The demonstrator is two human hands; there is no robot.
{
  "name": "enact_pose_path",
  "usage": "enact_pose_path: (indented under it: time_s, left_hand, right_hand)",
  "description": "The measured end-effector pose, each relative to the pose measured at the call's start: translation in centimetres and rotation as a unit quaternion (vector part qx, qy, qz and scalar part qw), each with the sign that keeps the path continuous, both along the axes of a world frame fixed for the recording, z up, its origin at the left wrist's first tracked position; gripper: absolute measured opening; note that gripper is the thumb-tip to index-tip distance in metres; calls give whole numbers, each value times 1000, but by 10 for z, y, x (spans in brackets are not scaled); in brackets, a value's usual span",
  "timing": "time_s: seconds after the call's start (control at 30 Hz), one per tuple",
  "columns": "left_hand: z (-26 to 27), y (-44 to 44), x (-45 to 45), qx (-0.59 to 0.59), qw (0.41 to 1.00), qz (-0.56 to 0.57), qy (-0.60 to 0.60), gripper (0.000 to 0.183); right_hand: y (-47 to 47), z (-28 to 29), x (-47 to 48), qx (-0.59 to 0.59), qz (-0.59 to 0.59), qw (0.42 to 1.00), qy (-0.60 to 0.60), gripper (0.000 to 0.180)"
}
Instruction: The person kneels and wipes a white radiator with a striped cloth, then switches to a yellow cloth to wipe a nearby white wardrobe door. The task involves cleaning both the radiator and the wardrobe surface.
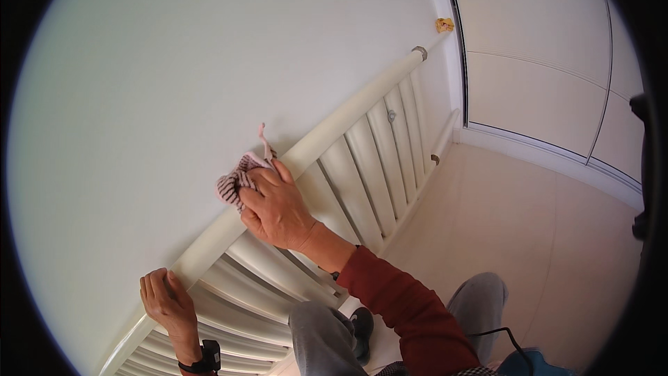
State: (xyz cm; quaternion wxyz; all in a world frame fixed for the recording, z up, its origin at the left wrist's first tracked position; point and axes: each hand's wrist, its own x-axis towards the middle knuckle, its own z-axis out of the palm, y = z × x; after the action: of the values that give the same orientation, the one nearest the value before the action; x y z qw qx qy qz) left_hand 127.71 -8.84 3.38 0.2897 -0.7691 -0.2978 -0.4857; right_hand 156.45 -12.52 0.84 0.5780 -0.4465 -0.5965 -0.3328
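My right hand [279, 209] grips a pink cloth with dark stripes [237, 183] and presses it on the top pipe of a white radiator [334, 130]. One thin end of the cloth sticks up against the wall. Further down the same pipe, my left hand [168, 303] is curled over the top, fingers on the wall side. It wears a black wrist device [203, 357]. Below the top pipe run several upright white radiator columns [360, 183], with dark gaps between them.
A white wall [182, 89] stands behind the radiator. A crumpled yellow item [444, 25] sits at the pipe's far end. Pale sliding cabinet doors [537, 62] rise beyond the tiled floor [485, 209]. My grey-trousered knees [321, 331] are close to the radiator; a black cable [496, 331] hangs beside me.
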Motion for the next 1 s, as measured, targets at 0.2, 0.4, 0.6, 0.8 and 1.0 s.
enact_pose_path:
  time_s: [0.2,0.4,0.6,0.8,1.0]
  left_hand:
    - [-5,6,4,27,999,15,-15,14]
    - [-4,4,5,30,999,23,-21,15]
    - [-4,2,8,28,999,24,-30,14]
    - [-3,-1,6,14,999,23,-23,13]
    - [-4,-3,10,28,999,27,-21,17]
  right_hand:
    - [18,-2,169,39,-189,976,102,11]
    - [10,-5,285,-3,-231,940,250,15]
    - [7,-104,223,-18,-300,928,221,2]
    - [-80,-216,180,-549,-280,743,262,17]
    - [-102,-174,151,-289,-240,867,328,37]
